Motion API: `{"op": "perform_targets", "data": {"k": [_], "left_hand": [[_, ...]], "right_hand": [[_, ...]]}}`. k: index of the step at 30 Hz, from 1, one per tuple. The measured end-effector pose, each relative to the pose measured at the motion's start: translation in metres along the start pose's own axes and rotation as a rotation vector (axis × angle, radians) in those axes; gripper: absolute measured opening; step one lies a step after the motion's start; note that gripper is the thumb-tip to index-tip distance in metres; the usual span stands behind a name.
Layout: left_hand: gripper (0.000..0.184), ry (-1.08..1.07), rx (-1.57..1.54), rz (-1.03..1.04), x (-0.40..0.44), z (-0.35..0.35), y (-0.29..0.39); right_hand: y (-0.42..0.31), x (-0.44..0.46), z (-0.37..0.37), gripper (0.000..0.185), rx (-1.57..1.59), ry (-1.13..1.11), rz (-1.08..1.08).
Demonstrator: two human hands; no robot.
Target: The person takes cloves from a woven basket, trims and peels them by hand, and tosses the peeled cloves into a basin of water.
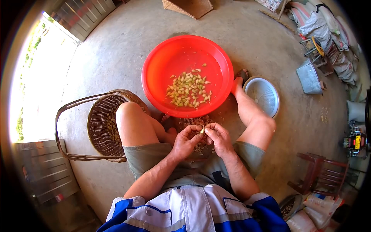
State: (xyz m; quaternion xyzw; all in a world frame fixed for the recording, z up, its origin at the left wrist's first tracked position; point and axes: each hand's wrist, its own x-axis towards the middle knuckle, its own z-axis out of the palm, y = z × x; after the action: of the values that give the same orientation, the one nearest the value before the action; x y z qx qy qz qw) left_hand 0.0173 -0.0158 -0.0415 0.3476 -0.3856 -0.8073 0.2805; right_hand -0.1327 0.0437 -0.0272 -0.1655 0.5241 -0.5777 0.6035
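Observation:
Both hands meet above my lap, just below the red basin (150, 91). A small pale, pointed bulb (202, 130) is pinched between them. My left hand (187, 140) has its thumb and fingers closed round the bulb from the left. My right hand (218, 138) pinches it from the other side, fingers curled. In the basin lie many similar bulbs (189, 88), in what looks like water. Peelings (199, 120) are scattered on the floor between my feet, partly hidden by my hands.
A wicker basket (101, 127) holding more bulbs stands by my left knee. A pale strainer bowl (262, 94) sits beside my right foot. Farther right are a metal bucket (310, 77), sacks (317, 27) and a wooden chair (320, 174). A woven tray (189, 7) lies ahead.

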Motion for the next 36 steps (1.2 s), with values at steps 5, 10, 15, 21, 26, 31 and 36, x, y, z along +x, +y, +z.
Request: {"op": "perform_targets", "data": {"k": [5, 10, 15, 21, 26, 31, 36], "left_hand": [[0.018, -0.001, -0.034, 0.022, -0.001, 0.0, -0.003], [0.017, -0.014, -0.112, -0.006, -0.001, 0.0, 0.002], [0.017, -0.04, -0.084, 0.014, 0.0, -0.001, 0.0], [0.017, -0.029, -0.011, 0.046, 0.0, -0.003, -0.003], [0.018, -0.016, -0.072, 0.047, -0.001, 0.001, 0.002], [0.017, -0.054, -0.085, 0.02, 0.001, -0.002, 0.0], [0.018, -0.028, 0.032, 0.078, 0.0, -0.002, -0.003]], "right_hand": [[0.003, 0.0, 0.005, 0.014, 0.191, -0.03, 0.079], [0.007, 0.0, -0.001, 0.014, 0.262, -0.099, 0.07], [0.007, 0.0, -0.002, 0.013, 0.325, -0.075, 0.104], [0.009, 0.0, -0.001, 0.013, 0.304, -0.089, 0.081], [0.006, -0.001, 0.0, 0.014, 0.319, -0.126, 0.071], [0.006, -0.001, 0.0, 0.013, 0.357, -0.101, 0.1], [0.005, 0.0, 0.001, 0.011, 0.275, -0.088, 0.098]]}}
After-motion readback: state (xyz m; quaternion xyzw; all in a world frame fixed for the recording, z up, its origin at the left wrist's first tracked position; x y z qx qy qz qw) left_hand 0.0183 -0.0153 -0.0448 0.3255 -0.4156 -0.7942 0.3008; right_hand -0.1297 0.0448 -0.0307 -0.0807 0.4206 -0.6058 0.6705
